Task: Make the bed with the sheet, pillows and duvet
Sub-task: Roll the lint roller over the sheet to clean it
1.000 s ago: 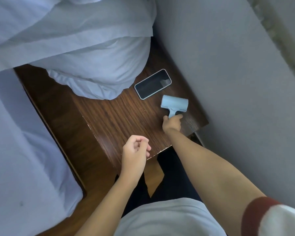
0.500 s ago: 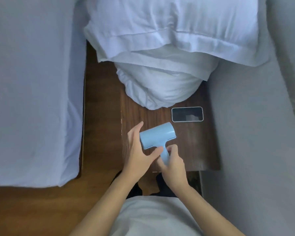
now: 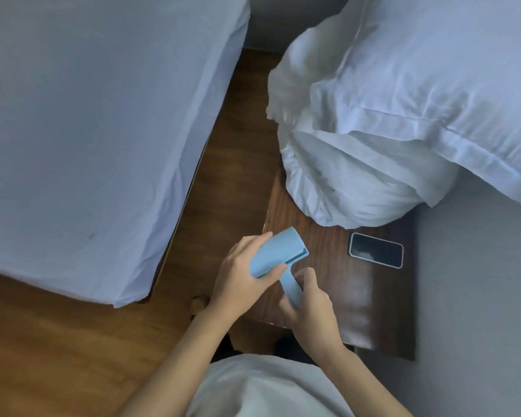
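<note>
A light blue lint roller [image 3: 278,254] is held over the near left corner of a dark wooden nightstand [image 3: 358,311]. My left hand [image 3: 241,278] grips its wide head, thumb across the front. My right hand [image 3: 310,308] is curled round its handle. The bed [image 3: 88,130] at the left carries a smooth white fitted sheet. White pillows [image 3: 403,100] are piled on the back of the nightstand, the upper one overhanging to the right.
A phone [image 3: 376,250] lies face up on the nightstand, right of my hands. A grey wall [image 3: 478,296] rises along the right. Wooden floor [image 3: 42,341] shows between bed and nightstand, with a small round brown object [image 3: 198,303] near the bed corner.
My right hand lifted the lint roller off the nightstand toward me, and my left hand came up and took its head. The view swung left, bringing the bed into sight.
</note>
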Tool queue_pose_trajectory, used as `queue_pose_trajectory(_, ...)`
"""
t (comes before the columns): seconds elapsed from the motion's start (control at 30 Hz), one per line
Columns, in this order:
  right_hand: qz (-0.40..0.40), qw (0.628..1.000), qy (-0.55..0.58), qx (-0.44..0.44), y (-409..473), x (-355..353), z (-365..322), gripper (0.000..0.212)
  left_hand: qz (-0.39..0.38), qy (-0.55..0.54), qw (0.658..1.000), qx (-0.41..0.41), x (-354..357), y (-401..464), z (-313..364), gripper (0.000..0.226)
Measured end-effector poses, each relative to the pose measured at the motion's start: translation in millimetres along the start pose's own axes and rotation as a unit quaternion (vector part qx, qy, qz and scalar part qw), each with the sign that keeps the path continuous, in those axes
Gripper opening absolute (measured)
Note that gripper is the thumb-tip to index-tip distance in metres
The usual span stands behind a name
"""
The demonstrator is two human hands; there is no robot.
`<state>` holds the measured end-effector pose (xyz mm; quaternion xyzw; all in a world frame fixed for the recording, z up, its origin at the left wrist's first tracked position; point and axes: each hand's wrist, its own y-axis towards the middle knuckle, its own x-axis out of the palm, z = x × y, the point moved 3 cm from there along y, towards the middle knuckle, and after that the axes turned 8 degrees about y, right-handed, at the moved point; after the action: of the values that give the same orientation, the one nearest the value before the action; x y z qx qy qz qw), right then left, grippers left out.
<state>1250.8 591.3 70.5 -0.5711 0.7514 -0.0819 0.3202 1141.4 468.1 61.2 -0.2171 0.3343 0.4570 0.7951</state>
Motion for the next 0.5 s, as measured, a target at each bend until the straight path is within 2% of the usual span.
queue_pose_trajectory(0.1, -0.014, 1.0, -0.007, -0.013, 5, 35, -25, 0.027, -0.032, -0.1, 0.992, -0.075, -37, 5, -41, 0.065)
queue_pose_trajectory(0.27, -0.024, 0.999, -0.035, -0.021, 19, 102, -75, 0.033, -0.105, -0.224, 0.955, -0.166, -102, 20, -109, 0.037)
queue_pose_trajectory(0.5, -0.016, 0.998, -0.034, -0.045, 42, 184, -142, 0.029, -0.113, -0.358, 0.894, -0.243, -179, 36, -180, 0.02)
